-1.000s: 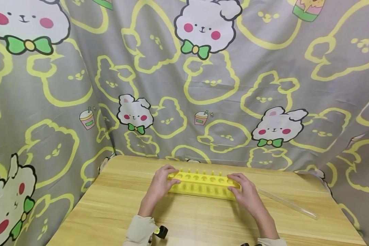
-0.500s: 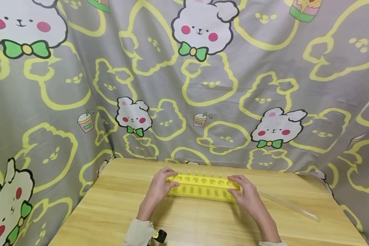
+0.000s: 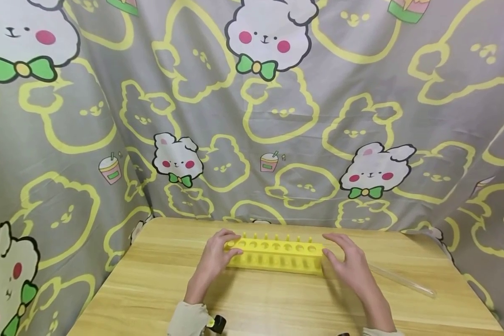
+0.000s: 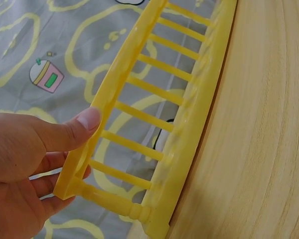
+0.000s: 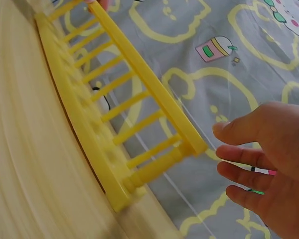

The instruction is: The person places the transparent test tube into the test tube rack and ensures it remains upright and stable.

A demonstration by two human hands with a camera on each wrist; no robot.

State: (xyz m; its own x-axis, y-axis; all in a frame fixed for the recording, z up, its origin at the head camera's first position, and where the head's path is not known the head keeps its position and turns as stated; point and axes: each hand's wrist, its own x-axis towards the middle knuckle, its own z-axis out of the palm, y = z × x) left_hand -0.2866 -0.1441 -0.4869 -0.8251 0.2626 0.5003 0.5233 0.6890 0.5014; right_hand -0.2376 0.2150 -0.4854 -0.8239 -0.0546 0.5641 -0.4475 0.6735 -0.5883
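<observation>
Rack standing on the table, one hand on it, one hand off

From the left, the left hand (image 3: 216, 252) grips the end of the yellow rack (image 3: 275, 253), its thumb on the upper bar and fingers curled behind. The rack stands upright on its base across the wooden table (image 3: 151, 280), in front of the patterned cloth (image 3: 218, 116), a row of pegs along its back edge. I'd call the placing of it all but done: it looks settled and level, and only the left hand's hold remains to be released. None of the holes I can see has anything in it. Past the rack's other end, the right hand (image 3: 353, 261) is apart from it, fingers loosely spread and holding nothing. Farther right, a clear tube (image 3: 403, 281) lies slantwise on the table, untouched; from here, nothing has been done with it yet.
</observation>
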